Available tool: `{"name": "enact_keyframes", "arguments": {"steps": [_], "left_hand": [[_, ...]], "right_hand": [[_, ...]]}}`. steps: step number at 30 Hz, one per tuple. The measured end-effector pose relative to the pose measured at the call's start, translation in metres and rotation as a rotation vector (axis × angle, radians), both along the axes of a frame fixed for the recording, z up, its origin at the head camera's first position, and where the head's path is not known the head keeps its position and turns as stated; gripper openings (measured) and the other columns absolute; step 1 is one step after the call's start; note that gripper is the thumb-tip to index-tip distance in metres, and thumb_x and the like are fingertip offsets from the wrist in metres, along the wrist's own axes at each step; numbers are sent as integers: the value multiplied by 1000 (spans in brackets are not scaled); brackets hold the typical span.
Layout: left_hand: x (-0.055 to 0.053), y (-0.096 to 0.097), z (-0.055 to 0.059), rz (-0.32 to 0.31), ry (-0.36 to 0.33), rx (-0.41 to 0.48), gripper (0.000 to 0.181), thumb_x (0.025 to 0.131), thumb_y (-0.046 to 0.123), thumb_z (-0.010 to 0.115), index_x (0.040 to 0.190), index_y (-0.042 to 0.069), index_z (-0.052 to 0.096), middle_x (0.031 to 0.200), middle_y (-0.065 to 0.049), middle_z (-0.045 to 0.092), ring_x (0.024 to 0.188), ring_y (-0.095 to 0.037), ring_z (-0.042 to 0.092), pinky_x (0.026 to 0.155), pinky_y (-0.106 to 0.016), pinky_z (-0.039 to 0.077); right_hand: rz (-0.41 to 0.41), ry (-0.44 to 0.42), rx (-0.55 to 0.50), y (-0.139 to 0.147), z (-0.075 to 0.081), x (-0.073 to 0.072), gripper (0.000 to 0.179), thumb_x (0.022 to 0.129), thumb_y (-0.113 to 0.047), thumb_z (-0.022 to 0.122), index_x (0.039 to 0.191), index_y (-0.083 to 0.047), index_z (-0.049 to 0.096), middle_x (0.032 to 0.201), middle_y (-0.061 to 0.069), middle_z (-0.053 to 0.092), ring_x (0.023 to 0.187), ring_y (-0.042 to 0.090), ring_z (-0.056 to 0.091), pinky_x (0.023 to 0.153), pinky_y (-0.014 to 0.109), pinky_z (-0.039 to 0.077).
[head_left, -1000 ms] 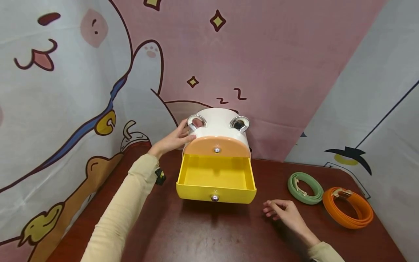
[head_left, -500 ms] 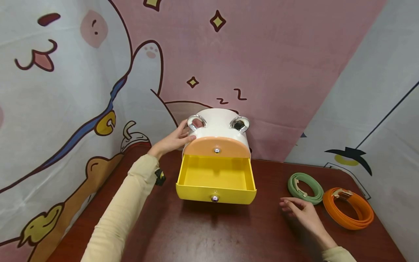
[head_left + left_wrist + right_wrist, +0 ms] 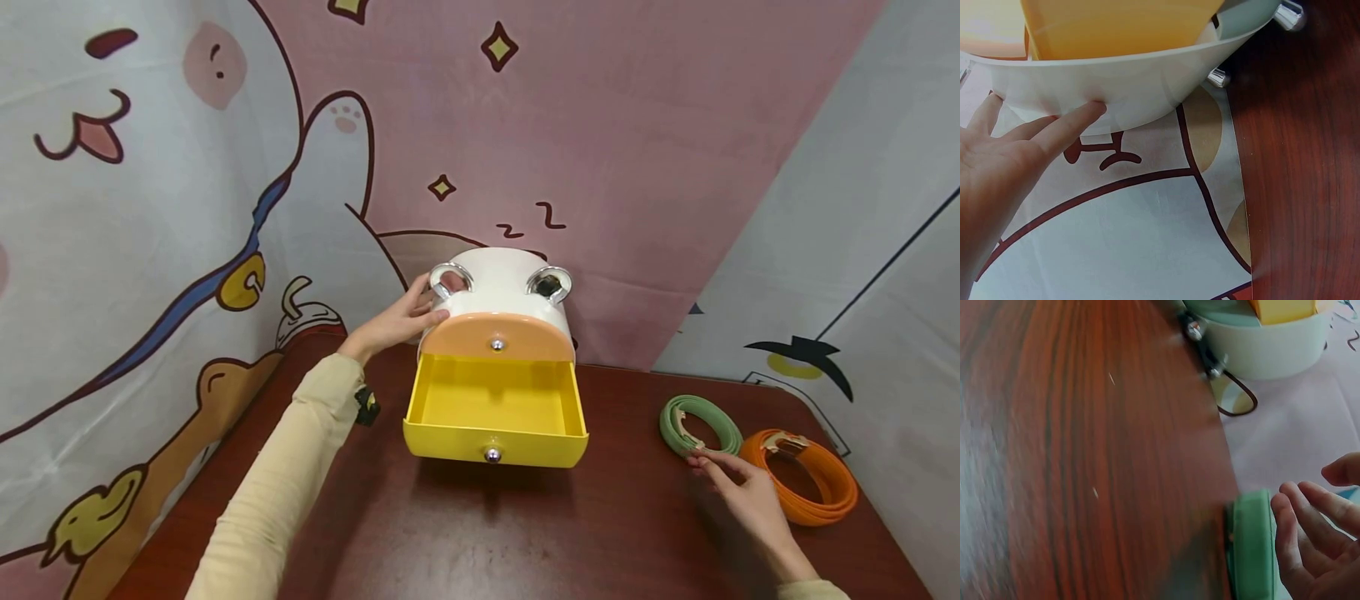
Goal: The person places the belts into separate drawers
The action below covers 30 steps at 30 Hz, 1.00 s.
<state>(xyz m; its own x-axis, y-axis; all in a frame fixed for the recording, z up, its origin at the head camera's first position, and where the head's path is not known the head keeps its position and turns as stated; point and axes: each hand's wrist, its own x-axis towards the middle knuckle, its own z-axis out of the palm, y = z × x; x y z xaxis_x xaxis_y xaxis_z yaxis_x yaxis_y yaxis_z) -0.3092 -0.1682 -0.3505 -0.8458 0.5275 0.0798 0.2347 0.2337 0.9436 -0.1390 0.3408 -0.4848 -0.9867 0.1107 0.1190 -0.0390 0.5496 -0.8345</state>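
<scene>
A white frog-like drawer box [image 3: 501, 279] with shiny round eyes stands at the back of the table. Its peach upper drawer [image 3: 457, 337] is closed, while the yellow lower drawer [image 3: 540, 447] is pulled out and bare inside. My left hand [image 3: 396, 325] rests extended fingers against the box's left side; the left wrist view shows these fingers [image 3: 1079, 122] on the white wall. On the right lies a coiled green belt [image 3: 726, 425] with a metal buckle. My right hand [image 3: 748, 496] has its fingertips at the belt's near edge, fingers loosely bent and the thumb apart.
A coiled orange belt [image 3: 834, 473] lies right of the green one, close to my right hand. The dark red-brown table [image 3: 487, 533] extends in front of the drawer box. Printed cartoon cloth [image 3: 622, 167] hangs behind and along both sides.
My right hand has moved rightward from beside the yellow drawer to the green belt's near edge. The left hand, drawer box and belts have stayed in place.
</scene>
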Motion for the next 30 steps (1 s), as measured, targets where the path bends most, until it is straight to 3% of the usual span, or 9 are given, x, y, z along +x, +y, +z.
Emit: {"name": "enact_keyframes", "arguments": {"steps": [5,8,12,15,20,22,25,28,30], "left_hand": [[1,0,0,-3,5,-1,73,100,21,55,153,32,6,156,-19,17,139,-38,25,98,-54,41],[2,0,1,3,7,-3,72,100,22,56,153,32,8,156,-19,18,139,-37,26,98,-53,41],[2,0,1,10,11,-18,73,100,24,56,153,33,7,157,-19,17,139,-38,26,98,-53,41],[1,0,0,13,13,-36,74,100,25,56,153,33,5,157,-19,17,139,-38,27,98,-53,41],[1,1,0,9,9,-35,75,100,23,55,153,32,3,157,-18,14,139,-39,24,98,-56,39],[2,1,2,3,5,-32,75,100,21,54,154,30,2,157,-19,12,140,-40,21,98,-57,38],[8,3,9,-5,-3,-31,75,101,19,54,154,26,2,157,-21,10,140,-42,20,99,-57,37],[16,4,18,-4,-12,-35,75,100,18,54,154,22,2,157,-23,11,140,-43,20,100,-56,37],[21,5,23,-4,-12,-34,74,101,17,53,154,20,3,156,-24,12,140,-43,20,100,-56,37]], "right_hand": [[-115,-2,76,14,7,5,45,100,-33,56,123,5,62,98,-19,63,81,-6,60,63,17,51],[-189,-27,77,22,11,6,47,99,-36,56,124,3,62,97,-26,54,78,-7,58,62,15,49],[-268,-53,84,32,15,8,49,97,-39,57,126,0,61,97,-28,50,86,-14,47,65,12,41],[-322,-72,82,41,18,9,51,96,-42,57,130,-4,60,97,-31,48,94,-9,42,66,12,36],[-406,-107,-2,54,22,10,53,96,-42,58,137,-10,56,106,-34,49,116,0,42,67,7,36],[-433,-105,-41,60,23,11,51,96,-40,59,139,-12,55,112,-33,50,121,-1,39,68,4,35],[-464,-79,-67,68,26,13,49,96,-36,59,140,-15,54,112,-36,49,117,-7,39,71,4,33],[-482,-55,-98,75,27,14,46,97,-31,59,140,-15,54,101,-35,50,101,-11,44,69,5,35],[-509,-69,-81,79,27,14,46,98,-31,57,141,-14,52,107,-30,51,101,-10,45,66,6,35]]}}
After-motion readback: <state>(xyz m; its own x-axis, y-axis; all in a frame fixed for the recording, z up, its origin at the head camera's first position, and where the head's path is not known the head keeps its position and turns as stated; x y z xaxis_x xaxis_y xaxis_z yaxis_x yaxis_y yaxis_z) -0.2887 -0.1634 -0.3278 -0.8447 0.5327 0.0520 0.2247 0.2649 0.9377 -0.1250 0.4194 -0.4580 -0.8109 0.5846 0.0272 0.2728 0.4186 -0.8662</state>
